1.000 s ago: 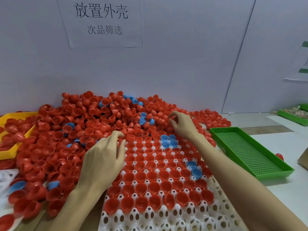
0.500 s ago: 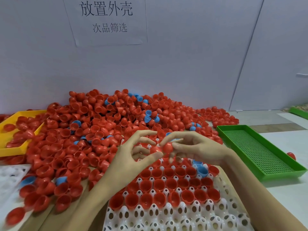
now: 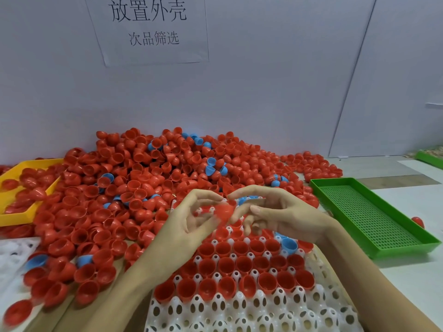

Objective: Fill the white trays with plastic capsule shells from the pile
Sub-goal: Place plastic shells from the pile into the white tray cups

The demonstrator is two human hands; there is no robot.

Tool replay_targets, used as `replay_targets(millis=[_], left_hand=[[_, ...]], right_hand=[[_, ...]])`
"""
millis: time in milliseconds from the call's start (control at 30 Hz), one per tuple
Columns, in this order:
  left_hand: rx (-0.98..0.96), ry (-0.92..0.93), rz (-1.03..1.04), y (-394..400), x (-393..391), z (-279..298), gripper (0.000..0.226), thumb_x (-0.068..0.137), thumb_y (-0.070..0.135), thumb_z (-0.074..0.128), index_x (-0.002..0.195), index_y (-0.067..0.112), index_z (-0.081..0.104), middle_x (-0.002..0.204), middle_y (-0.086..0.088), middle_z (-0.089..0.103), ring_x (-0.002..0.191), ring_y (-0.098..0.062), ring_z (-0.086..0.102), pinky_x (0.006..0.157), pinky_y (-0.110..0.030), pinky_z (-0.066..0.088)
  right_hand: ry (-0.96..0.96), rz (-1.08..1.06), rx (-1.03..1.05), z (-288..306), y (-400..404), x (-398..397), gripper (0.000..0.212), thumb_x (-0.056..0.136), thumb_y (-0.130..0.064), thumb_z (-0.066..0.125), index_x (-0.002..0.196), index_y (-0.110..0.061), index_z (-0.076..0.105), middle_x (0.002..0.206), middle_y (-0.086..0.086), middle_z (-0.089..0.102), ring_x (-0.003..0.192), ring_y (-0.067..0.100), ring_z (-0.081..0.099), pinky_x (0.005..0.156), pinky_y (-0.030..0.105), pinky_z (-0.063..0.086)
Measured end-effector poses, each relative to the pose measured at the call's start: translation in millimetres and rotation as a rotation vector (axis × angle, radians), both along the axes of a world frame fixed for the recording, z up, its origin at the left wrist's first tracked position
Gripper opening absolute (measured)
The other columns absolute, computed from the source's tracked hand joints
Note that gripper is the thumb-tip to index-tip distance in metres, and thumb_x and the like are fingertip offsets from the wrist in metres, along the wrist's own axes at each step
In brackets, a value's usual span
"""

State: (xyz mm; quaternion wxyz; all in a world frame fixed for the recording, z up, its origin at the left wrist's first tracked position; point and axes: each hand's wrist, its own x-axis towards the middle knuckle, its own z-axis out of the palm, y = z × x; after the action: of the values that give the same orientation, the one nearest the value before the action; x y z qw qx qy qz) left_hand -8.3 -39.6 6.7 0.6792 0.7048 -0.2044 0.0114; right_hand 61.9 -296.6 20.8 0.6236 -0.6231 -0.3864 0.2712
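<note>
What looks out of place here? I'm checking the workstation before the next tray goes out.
A lone red capsule shell lies on the table right of the empty green perforated tray, apart from the pile. A few blue shells sit among red ones in the white moulded tray. Red shells also fill the yellow tray.

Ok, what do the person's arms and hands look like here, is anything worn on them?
Both are bare: the left hand and right hand have no gloves, rings or watch showing, and both forearms are uncovered to the frame's edge, with no sleeves in view.
</note>
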Motion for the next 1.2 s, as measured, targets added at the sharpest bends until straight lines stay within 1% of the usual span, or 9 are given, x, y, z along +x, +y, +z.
replay_targets(millis=[100, 300, 433, 567, 667, 800, 933, 1033, 1200], left_hand=[[-0.317, 0.236, -0.14, -3, -1, 1, 0.029, 0.107, 0.01, 0.051, 0.135, 0.015, 0.06, 0.123, -0.024, 0.069, 0.107, -0.039, 0.073, 0.092, -0.034, 0.06], [-0.578, 0.537, -0.273, 0, 2, 1, 0.039, 0.103, 0.011, 0.049, 0.137, 0.021, 0.067, 0.103, -0.025, 0.062, 0.067, -0.019, 0.055, 0.061, -0.025, 0.051], [-0.5, 0.526, -0.238, -4, 3, -5, 0.037, 0.112, 0.017, 0.038, 0.139, 0.008, 0.06, 0.098, -0.027, 0.067, 0.058, -0.019, 0.056, 0.052, -0.023, 0.049], [-0.309, 0.426, -0.212, -6, 3, -8, 0.039, 0.112, 0.032, 0.037, 0.141, 0.015, 0.057, 0.109, -0.032, 0.072, 0.064, -0.023, 0.064, 0.052, -0.023, 0.049], [-0.214, 0.372, -0.222, -10, 1, -10, 0.039, 0.113, 0.037, 0.032, 0.143, 0.019, 0.051, 0.11, -0.031, 0.073, 0.067, -0.026, 0.069, 0.052, -0.023, 0.05], [-0.086, 0.29, -0.154, -14, -1, -11, 0.037, 0.11, 0.043, 0.033, 0.141, 0.028, 0.048, 0.096, -0.029, 0.075, 0.06, -0.032, 0.07, 0.045, -0.023, 0.048], [-0.032, 0.224, -0.068, -15, -1, -9, 0.029, 0.108, 0.04, 0.043, 0.134, 0.029, 0.05, 0.083, -0.027, 0.075, 0.052, -0.033, 0.067, 0.039, -0.024, 0.045], [-0.027, 0.198, -0.021, -15, -2, -8, 0.025, 0.107, 0.041, 0.049, 0.128, 0.031, 0.057, 0.079, -0.023, 0.074, 0.053, -0.033, 0.065, 0.041, -0.023, 0.045], [-0.07, 0.18, -0.121, -12, -5, -3, 0.027, 0.103, 0.047, 0.06, 0.125, 0.033, 0.065, 0.1, -0.019, 0.076, 0.077, -0.036, 0.075, 0.062, -0.031, 0.058]], right_hand=[[-0.031, -0.093, -0.022, 0, 5, -2, 0.039, 0.11, -0.016, 0.058, 0.149, -0.013, 0.055, 0.114, 0.014, 0.072, 0.09, 0.021, 0.067, 0.083, 0.031, 0.057], [-0.218, -0.312, -0.08, 3, 17, -10, 0.036, 0.1, -0.023, 0.075, 0.134, -0.022, 0.065, 0.101, 0.005, 0.067, 0.079, 0.019, 0.06, 0.075, 0.026, 0.053], [-0.299, -0.267, -0.148, 5, 23, -17, 0.025, 0.099, -0.019, 0.076, 0.123, -0.02, 0.069, 0.103, 0.004, 0.07, 0.082, 0.026, 0.064, 0.076, 0.027, 0.055], [-0.355, -0.304, -0.166, 7, 21, -20, 0.014, 0.1, -0.02, 0.075, 0.113, -0.018, 0.074, 0.103, -0.006, 0.071, 0.077, 0.024, 0.063, 0.073, 0.025, 0.053], [-0.361, -0.326, -0.172, 6, 24, -20, 0.013, 0.097, -0.017, 0.078, 0.109, -0.02, 0.075, 0.109, -0.003, 0.071, 0.085, 0.039, 0.068, 0.079, 0.029, 0.056], [-0.391, -0.317, -0.196, 4, 26, -21, 0.017, 0.095, -0.016, 0.08, 0.11, -0.018, 0.073, 0.104, -0.004, 0.074, 0.077, 0.022, 0.069, 0.075, 0.022, 0.055], [-0.351, -0.332, -0.194, 3, 25, -21, 0.015, 0.097, -0.015, 0.077, 0.112, -0.016, 0.075, 0.104, 0.002, 0.075, 0.087, 0.031, 0.071, 0.08, 0.03, 0.059], [-0.356, -0.356, -0.198, 3, 26, -21, 0.014, 0.097, -0.017, 0.077, 0.111, -0.014, 0.077, 0.099, 0.006, 0.077, 0.084, 0.033, 0.07, 0.079, 0.037, 0.059], [-0.397, -0.406, -0.159, 4, 24, -19, 0.012, 0.095, -0.019, 0.08, 0.106, -0.016, 0.079, 0.088, -0.006, 0.076, 0.075, 0.008, 0.067, 0.072, 0.019, 0.053]])
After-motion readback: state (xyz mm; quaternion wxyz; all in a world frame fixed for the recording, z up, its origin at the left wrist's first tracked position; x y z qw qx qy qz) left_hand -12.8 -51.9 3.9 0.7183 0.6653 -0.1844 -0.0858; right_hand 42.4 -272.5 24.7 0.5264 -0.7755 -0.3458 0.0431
